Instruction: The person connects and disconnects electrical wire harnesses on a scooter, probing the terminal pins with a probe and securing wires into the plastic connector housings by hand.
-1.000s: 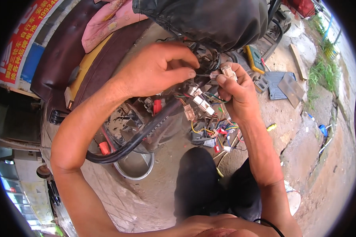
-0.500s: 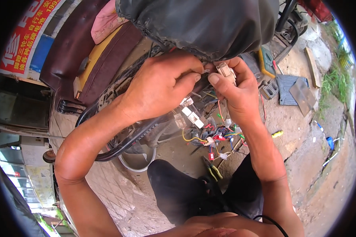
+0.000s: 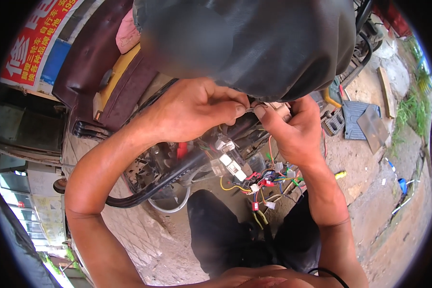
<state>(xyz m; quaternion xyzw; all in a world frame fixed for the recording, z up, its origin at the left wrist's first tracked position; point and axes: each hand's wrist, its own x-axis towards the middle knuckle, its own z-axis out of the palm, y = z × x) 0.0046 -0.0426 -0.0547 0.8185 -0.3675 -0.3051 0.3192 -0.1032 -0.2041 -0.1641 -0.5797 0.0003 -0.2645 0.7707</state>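
Observation:
My left hand (image 3: 189, 109) is closed in a pinch on a small thin metal piece (image 3: 250, 110), possibly a wire terminal. Close against it, my right hand (image 3: 296, 132) grips a pale plastic wire connector (image 3: 280, 108), its thumb near the metal piece. The connector's far side is hidden under a large black padded cover (image 3: 259, 43) that hangs over both hands. Below them is a white connector block (image 3: 233, 167). A tangle of coloured wires (image 3: 269, 181) with small plugs spreads beside it, including a red-and-white plug (image 3: 255, 206).
A dark vehicle frame tube (image 3: 170, 175) runs diagonally under my left forearm. Yellow-handled pliers (image 3: 261, 220) lie between my knees. To the right are a yellow-cased meter (image 3: 332, 96), a grey ridged pad (image 3: 356, 113) and a yellow tool (image 3: 340, 175). A maroon seat (image 3: 84, 67) stands at left.
The black cover fills more of the upper view and sits lower. Both hands appear slightly lower, and the connector has become more hidden. The metal piece stays pinched between my hands.

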